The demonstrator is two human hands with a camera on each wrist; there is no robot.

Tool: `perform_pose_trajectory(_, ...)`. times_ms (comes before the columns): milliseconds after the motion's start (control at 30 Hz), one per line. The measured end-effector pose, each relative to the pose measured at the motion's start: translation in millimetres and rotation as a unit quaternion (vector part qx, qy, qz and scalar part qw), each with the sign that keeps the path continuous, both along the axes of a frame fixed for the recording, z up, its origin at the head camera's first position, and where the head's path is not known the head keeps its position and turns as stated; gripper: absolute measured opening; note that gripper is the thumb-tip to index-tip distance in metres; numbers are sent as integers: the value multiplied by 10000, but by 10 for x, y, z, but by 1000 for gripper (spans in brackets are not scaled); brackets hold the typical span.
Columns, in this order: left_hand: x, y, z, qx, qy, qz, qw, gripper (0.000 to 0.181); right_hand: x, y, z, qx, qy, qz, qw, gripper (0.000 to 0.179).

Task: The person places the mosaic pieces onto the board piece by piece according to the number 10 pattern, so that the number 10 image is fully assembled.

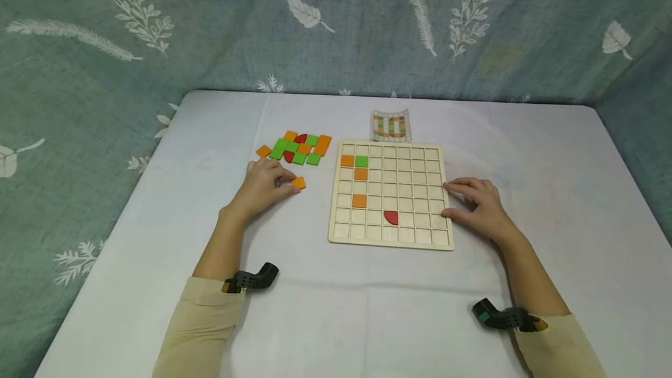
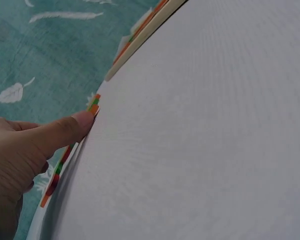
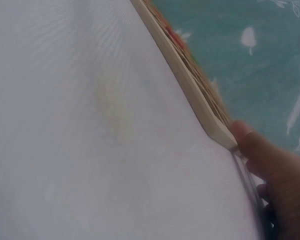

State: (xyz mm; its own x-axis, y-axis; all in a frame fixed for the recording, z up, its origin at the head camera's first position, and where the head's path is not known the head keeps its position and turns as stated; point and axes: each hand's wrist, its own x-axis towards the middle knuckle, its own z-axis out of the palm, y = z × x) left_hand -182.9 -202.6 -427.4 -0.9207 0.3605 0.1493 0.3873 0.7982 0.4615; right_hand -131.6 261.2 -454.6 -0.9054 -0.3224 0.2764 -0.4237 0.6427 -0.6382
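Note:
My left hand (image 1: 262, 184) pinches an orange square tile (image 1: 298, 182) between thumb and fingers, low over the table left of the wooden grid board (image 1: 391, 239). In the left wrist view the thumb covers much of that tile. My right hand (image 1: 480, 206) touches the board's right edge with thumb and fingertips spread apart. On the board lie a green square tile (image 1: 361, 161), three orange squares, one of them an orange tile (image 1: 359, 200) lower down, and a red quarter-circle tile (image 1: 391, 217).
Just beyond the left hand lies a cluster of loose green, orange and red tiles (image 1: 298, 159). A patterned card (image 1: 391, 126) lies behind the board's far edge. White cloth covers the table (image 1: 325, 314), and a green leaf-print curtain (image 1: 346, 28) hangs behind it.

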Motion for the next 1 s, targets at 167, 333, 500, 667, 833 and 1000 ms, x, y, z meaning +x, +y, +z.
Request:
perform_pose_trajectory(167, 46, 96, 47, 104, 73, -104, 9999, 27, -14, 1, 0, -48, 28, -14, 10000, 55)
perform_pose_trajectory(333, 110, 210, 124, 268, 129, -296, 9991, 25, -20, -16, -19, -112, -34, 54, 9999, 55)
perform_pose_trajectory(500, 165, 363, 161, 390, 211, -722, 9964, 26, -8, -10, -34, -137, -26, 15, 9999, 55)
perform_pose_trajectory(667, 222, 454, 112, 295, 259, -1048, 9937, 28, -2, -17, -39, -115, -83, 18, 9999, 55)
perform_pose_trajectory(833, 283, 547, 77, 317, 329, -1369, 9895, 28, 0, -19, -24, -70, -89, -1, 9999, 55)
perform_pose_trajectory(1000, 334, 638, 54, 287, 208, -1594, 9866, 24, 7, -5, -7, -56, -90, -27, 9999, 56)
